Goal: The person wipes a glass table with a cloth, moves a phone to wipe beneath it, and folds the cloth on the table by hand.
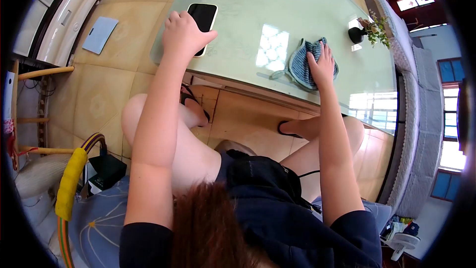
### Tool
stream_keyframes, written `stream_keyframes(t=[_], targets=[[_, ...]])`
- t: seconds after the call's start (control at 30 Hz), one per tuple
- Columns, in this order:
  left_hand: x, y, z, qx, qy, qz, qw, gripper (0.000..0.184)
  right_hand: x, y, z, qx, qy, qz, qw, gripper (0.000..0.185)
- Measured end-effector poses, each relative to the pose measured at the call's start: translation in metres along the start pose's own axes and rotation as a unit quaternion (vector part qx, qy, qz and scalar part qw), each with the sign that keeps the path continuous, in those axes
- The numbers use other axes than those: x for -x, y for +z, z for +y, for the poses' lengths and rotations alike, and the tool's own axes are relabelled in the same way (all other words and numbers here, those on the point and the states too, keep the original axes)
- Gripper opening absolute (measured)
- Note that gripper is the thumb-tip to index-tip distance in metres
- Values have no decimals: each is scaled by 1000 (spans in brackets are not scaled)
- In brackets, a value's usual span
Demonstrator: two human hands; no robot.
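Taking the view as a dial: at 11 o'clock, left hand [181, 31] over a black-screened phone in a pale case [203, 16], at the pale green glass tabletop's [233, 5] left end; thumb reaches across to the phone's right side, fingers bent and close together on its left. Cannot tell whether they clamp it or only rest there. At 2 o'clock, right hand [325, 64] lies on a bunched blue-green textured cloth [300, 64], thumb apart, fingers extended and slightly spread. Risks, as judged: a careless leftward push could tip the phone off, its end of the glass being so near; the cloth, close to the near edge, could slip over if dragged inward; a wide sweep past 2 o'clock could knock the round black vase [356, 35] holding a leafy green plant [381, 32]. Surface glossy, with bright window reflections that could hide smears. Room: beige floor tiles [94, 87], a flat pale-blue object [100, 35] on them at 10 o'clock, a white cabinet [74, 10] beyond; grey padded sofa [421, 119] at 3 o'clock, white fan [402, 243] at 4, yellow-wrapped hoop [72, 183] at 8.
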State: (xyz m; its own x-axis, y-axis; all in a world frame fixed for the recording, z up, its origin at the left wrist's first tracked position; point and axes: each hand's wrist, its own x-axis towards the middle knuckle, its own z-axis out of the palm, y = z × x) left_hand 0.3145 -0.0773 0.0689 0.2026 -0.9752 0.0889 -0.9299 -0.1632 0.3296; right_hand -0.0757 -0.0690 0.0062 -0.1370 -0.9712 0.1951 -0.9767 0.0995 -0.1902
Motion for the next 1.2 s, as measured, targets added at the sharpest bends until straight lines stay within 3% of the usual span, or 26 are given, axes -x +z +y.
stream_keyframes(t=[0.3,0.63,0.9,1.07,1.2], targets=[[-4,13,13,-37,10,6,999,70,20,3,-67,36,-9,-42,998,92],[-10,24,6,-62,44,32,997,73,45,27,-205,-47,-130,5,990,84],[-6,25,4,-67,31,17,997,74,38,20,-171,-54,-158,-2,986,77],[-6,25,6,-68,24,5,997,74,27,5,-115,-13,-92,-52,994,79],[-4,25,5,-59,23,2,998,75,23,-2,-49,-6,-22,-20,1000,78]])
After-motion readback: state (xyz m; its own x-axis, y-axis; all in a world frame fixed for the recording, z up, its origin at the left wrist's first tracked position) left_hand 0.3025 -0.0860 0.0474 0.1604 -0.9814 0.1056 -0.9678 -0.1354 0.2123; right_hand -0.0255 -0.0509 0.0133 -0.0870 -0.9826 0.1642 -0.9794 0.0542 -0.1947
